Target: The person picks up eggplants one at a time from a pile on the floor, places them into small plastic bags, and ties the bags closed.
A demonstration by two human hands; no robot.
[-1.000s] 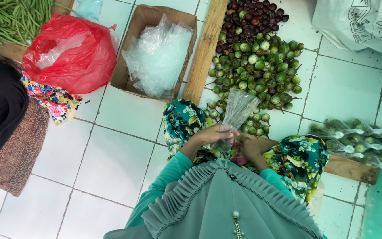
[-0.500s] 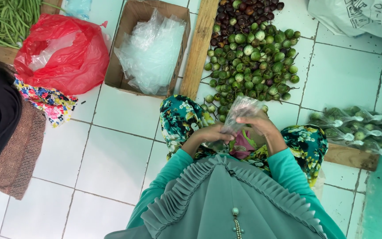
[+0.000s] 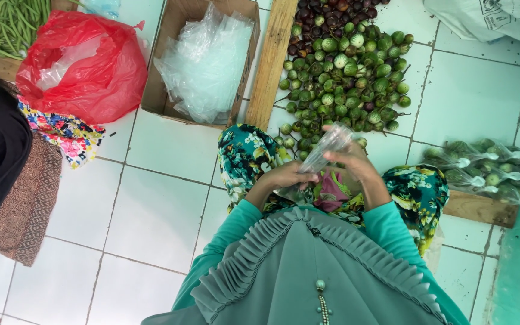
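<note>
Right, both hands are up over my lap working one small clear plastic bag (image 3: 327, 147). My left hand (image 3: 289, 177) is curled shut around the bag's lower end, near the knees, and my right hand (image 3: 354, 162) has fingers pinched on the upper part, so the bag sits stretched between them, tilted up and to the right. I'd judge it's held that way to pull the film apart at the mouth, though I can't see whether the mouth is open. The bag looks thin, glossy, crinkled, see-through, and seemingly empty. It hangs above the floral cloth (image 3: 245, 153) over my legs, just in front of the heap of small round green eggplants (image 3: 344, 72) on the white tiled floor (image 3: 157, 198), with darker purple ones (image 3: 326, 12) at the far end. A wooden plank (image 3: 270, 60) edges that heap on the left. Beyond it a cardboard box (image 3: 176, 54) holds a stack of more clear bags (image 3: 209, 63), within reach. A red plastic bag (image 3: 91, 69) sits left of the box, green beans (image 3: 1, 24) past it. Filled bags of eggplants (image 3: 489, 165) lie to my right.
</note>
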